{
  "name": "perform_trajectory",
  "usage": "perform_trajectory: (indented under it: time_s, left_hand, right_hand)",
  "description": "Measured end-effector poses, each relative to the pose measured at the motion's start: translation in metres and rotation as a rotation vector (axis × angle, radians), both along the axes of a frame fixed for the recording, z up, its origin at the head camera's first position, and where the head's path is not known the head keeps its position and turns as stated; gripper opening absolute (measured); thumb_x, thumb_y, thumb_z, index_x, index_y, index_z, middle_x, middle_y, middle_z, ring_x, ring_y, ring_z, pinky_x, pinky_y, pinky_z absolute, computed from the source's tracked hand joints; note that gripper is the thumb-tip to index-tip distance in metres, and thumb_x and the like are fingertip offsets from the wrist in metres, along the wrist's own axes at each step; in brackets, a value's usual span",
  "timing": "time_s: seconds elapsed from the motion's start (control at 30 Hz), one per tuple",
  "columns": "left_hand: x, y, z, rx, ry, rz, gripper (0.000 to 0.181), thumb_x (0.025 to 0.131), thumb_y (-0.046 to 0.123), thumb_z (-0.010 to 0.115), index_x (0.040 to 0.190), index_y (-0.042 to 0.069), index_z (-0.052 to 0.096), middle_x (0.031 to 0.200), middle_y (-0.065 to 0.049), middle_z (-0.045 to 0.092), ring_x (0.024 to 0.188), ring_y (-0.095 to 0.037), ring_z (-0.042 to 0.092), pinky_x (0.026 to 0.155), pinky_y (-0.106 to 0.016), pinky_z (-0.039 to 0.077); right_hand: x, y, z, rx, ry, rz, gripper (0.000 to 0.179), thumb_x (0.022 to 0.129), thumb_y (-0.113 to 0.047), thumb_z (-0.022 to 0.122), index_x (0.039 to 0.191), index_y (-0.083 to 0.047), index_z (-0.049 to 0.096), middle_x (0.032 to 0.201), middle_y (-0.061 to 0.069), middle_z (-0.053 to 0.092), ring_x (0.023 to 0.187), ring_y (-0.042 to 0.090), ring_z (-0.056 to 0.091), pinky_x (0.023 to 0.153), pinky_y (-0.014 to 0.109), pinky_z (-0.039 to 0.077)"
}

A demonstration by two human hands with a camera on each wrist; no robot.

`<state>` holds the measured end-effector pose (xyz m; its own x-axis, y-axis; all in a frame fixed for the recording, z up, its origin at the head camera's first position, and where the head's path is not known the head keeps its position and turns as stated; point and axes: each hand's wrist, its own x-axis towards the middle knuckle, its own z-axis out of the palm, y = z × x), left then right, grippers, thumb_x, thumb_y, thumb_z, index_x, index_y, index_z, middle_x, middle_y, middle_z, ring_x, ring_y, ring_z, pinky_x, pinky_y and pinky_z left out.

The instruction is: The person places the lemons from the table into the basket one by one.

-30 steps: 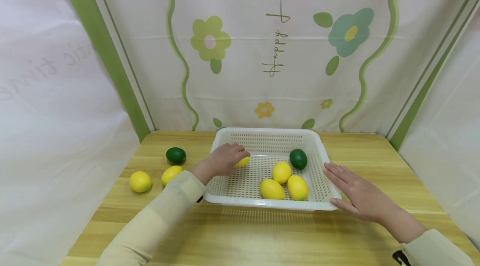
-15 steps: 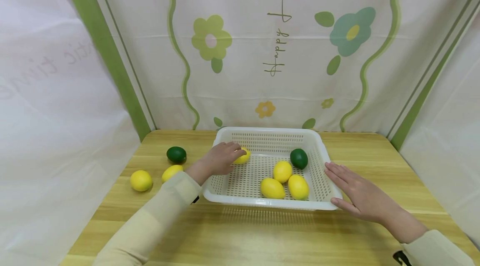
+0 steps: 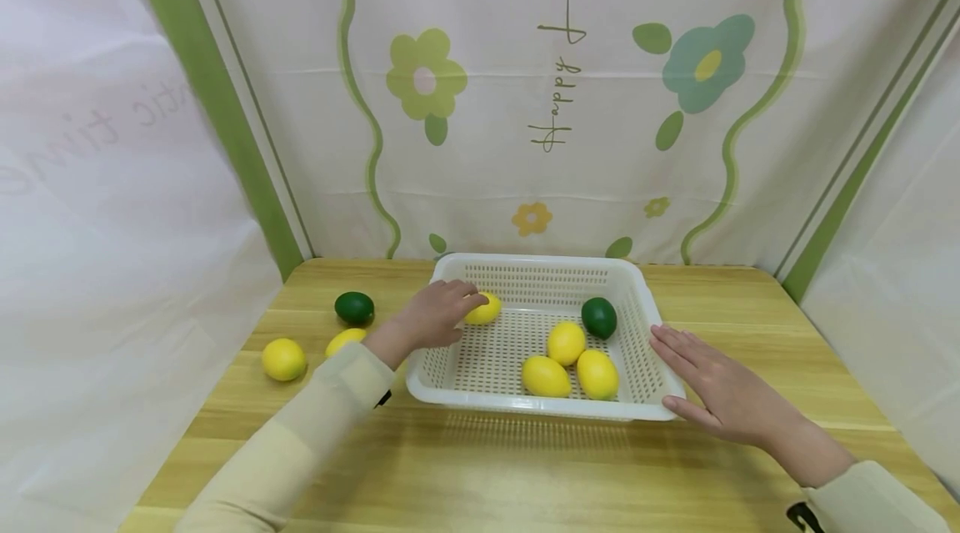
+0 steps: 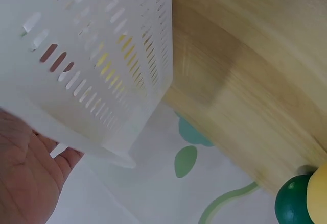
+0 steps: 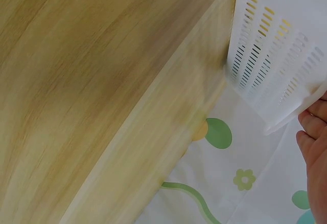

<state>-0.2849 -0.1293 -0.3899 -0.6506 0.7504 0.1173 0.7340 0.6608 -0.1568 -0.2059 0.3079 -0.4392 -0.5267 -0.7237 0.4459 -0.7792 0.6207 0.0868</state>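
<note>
In the head view, a white slotted basket (image 3: 517, 405) stood on the desk (image 3: 525, 483). The left hand (image 3: 431, 316) extended over its left wall; the fingers were loosely bent and released, close against a lemon (image 3: 489, 311) on the basket floor. Whether they touched it could not be determined. Three further lemons (image 3: 566, 343) and a dark green fruit (image 3: 599, 319) occupied the right half. The right hand (image 3: 723, 389) rested with straight, released fingers on the right rim. Left of the basket lay two loose lemons (image 3: 283, 359) and a second green fruit (image 3: 354, 308).

In the left wrist view, yellow showed through the basket slots.

In the right wrist view, the right fingers met the rim.
</note>
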Motion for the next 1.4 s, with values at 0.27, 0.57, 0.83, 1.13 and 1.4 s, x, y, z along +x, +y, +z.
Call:
perform_trajectory:
  time_s: [0.27,0.57,0.83,1.13,1.4]
  left_hand:
    - [0.004,-0.01,0.013,0.067,0.016,-0.015,0.054,0.078,0.011,0.08,0.127,0.007,0.058,0.119,-0.007,0.059,0.11,-0.025,0.056,0.091,-0.039,0.049]
    - [0.008,-0.029,0.026,0.13,0.035,0.006,0.059,0.076,0.009,0.082,0.129,0.005,0.057,0.117,-0.01,0.059,0.103,-0.026,0.058,0.089,-0.038,0.05]
    - [0.014,-0.047,0.034,0.153,0.109,0.018,0.059,0.075,0.01,0.084,0.127,0.003,0.058,0.118,-0.012,0.059,0.103,-0.028,0.059,0.09,-0.04,0.05]
    - [0.015,-0.066,0.03,0.197,0.165,-0.009,0.058,0.07,0.009,0.087,0.121,0.002,0.062,0.117,-0.011,0.061,0.105,-0.028,0.058,0.089,-0.041,0.051]
    - [0.022,-0.078,0.033,0.224,0.167,0.023,0.056,0.07,0.006,0.086,0.121,0.001,0.062,0.116,-0.014,0.061,0.102,-0.031,0.06,0.087,-0.044,0.052]
  right_hand:
    - [-0.001,0.0,-0.001,0.002,-0.001,-0.004,0.072,0.091,-0.044,0.063,0.142,0.005,0.045,0.145,0.021,0.044,0.136,0.029,0.039,0.116,0.024,0.01]
    - [-0.001,0.001,0.0,-0.003,0.001,0.007,0.071,0.092,-0.044,0.062,0.141,0.005,0.046,0.144,0.021,0.044,0.136,0.028,0.038,0.116,0.023,0.01]
    - [-0.001,0.0,0.0,-0.006,0.005,0.012,0.071,0.093,-0.045,0.06,0.141,0.006,0.046,0.144,0.022,0.044,0.136,0.029,0.039,0.116,0.024,0.01]
    - [0.0,0.0,-0.001,-0.008,0.008,0.006,0.071,0.093,-0.045,0.06,0.141,0.005,0.046,0.144,0.022,0.045,0.136,0.028,0.038,0.116,0.023,0.01]
    - [0.0,0.0,-0.001,-0.007,0.006,0.006,0.071,0.093,-0.045,0.06,0.141,0.005,0.046,0.145,0.022,0.044,0.137,0.028,0.037,0.116,0.024,0.011]
